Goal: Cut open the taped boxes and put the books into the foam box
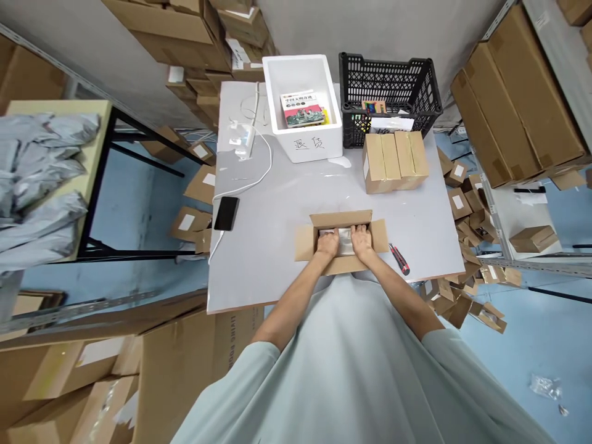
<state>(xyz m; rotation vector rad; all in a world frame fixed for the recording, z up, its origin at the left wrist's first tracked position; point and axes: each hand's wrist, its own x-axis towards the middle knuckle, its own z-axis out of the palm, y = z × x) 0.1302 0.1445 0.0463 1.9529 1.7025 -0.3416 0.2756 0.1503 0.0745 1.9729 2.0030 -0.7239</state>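
Observation:
An open cardboard box [341, 218] with its flaps spread lies near the front edge of a white table [277, 203]. Both my hands reach down into it. My left hand [327, 242] and my right hand [361, 239] press side by side, fingers bent, on a pale plastic-wrapped item [341, 235] inside the box. Little of the item shows between them.
A red-and-black utility knife [398, 258] lies right of the box. A phone [226, 213] on a white cable sits at the left. Behind stand a white foam bin [303, 108] with a book, a black crate [388, 92] and sealed cartons [394, 161]. Small boxes litter the floor at the right.

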